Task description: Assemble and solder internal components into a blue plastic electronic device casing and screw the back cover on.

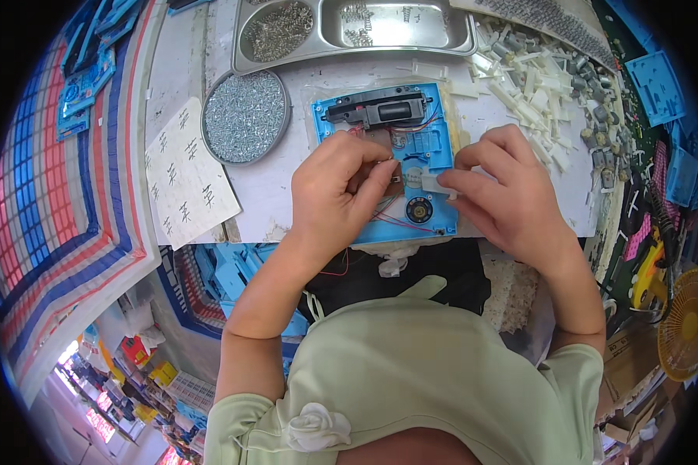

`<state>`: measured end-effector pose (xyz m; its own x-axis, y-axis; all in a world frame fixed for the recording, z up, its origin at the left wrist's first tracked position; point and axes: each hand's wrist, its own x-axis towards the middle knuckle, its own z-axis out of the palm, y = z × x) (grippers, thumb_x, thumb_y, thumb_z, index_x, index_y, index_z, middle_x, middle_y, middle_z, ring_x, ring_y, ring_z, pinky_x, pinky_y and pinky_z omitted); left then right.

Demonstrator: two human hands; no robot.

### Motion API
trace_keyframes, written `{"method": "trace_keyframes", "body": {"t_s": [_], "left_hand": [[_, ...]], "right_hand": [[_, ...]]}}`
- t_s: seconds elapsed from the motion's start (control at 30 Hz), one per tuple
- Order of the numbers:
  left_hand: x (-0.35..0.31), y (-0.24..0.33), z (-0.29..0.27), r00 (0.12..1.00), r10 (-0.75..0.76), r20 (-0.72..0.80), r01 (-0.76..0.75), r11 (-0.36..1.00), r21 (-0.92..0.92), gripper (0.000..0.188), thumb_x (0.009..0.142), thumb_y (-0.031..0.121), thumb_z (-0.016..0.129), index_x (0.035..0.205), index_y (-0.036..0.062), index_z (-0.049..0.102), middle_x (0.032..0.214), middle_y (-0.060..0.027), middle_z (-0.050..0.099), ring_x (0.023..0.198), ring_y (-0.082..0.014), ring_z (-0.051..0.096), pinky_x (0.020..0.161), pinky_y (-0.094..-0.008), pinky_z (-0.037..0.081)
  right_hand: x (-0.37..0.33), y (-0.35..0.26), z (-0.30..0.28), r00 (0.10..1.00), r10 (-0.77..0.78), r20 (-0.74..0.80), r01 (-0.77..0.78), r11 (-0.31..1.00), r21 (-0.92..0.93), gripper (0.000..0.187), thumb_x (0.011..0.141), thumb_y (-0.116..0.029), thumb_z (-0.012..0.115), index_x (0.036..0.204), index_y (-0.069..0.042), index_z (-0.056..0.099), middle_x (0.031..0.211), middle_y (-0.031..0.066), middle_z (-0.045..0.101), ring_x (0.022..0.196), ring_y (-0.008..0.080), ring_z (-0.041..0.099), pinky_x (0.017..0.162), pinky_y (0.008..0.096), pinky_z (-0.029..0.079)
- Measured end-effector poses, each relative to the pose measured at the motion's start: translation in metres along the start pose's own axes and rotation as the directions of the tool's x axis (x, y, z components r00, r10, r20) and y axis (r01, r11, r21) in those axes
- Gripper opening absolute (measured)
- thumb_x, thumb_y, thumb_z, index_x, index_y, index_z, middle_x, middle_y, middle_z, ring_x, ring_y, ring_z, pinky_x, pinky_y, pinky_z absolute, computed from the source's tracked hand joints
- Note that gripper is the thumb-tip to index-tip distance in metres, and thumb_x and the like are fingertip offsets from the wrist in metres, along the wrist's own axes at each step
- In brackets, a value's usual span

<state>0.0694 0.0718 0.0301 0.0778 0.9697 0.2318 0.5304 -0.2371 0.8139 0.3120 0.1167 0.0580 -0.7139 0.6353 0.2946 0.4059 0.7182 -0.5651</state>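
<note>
A light-blue plastic casing [434,116] lies on the white work table in front of me. Across its far end sits a black mechanism [388,110], and thin red wires run over the shell. Near its front edge is a round black part [419,209] with a brassy centre. My left hand [337,190] is over the casing's left side, thumb and fingers pinched together; whatever they hold is hidden. At the right edge, my right hand [512,194] grips a small white plastic piece [436,184] between thumb and fingers, low over the casing.
A round dish of small silvery screws [246,116] stands left of the casing, beside a handwritten paper sheet [190,182]. Behind is a metal tray [395,48] with springs. White plastic parts [527,89] and small grey motors [601,132] are heaped at right, near a yellow fan [684,325].
</note>
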Motion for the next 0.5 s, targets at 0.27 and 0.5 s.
{"method": "trace_keyframes", "body": {"t_s": [0.27,0.5], "left_hand": [[0.001,-0.006,0.007,0.999,0.02,-0.026,-0.021,0.999,-0.038,0.011,0.084,0.001,0.078,0.089,0.0044,0.069,0.079,-0.0069,0.064,0.059,-0.0184,0.059,0.054,-0.0301,0.046],[-0.004,-0.012,0.009,1.0,0.009,-0.011,-0.009,1.0,-0.017,0.012,0.082,0.004,0.079,0.089,0.0059,0.069,0.076,-0.0067,0.062,0.062,-0.0213,0.062,0.056,-0.0323,0.048]], "right_hand": [[-0.008,0.04,0.026,0.997,0.028,-0.071,-0.004,0.948,0.318,0.033,0.072,-0.006,0.08,0.104,-0.007,0.072,0.102,0.0087,0.066,0.094,0.0309,0.058,0.078,0.0396,0.051],[0.008,0.017,0.025,0.999,-0.033,0.024,0.032,0.999,0.021,0.029,0.073,-0.008,0.075,0.102,-0.007,0.073,0.1,0.0058,0.066,0.096,0.0279,0.059,0.079,0.0397,0.048]]}}
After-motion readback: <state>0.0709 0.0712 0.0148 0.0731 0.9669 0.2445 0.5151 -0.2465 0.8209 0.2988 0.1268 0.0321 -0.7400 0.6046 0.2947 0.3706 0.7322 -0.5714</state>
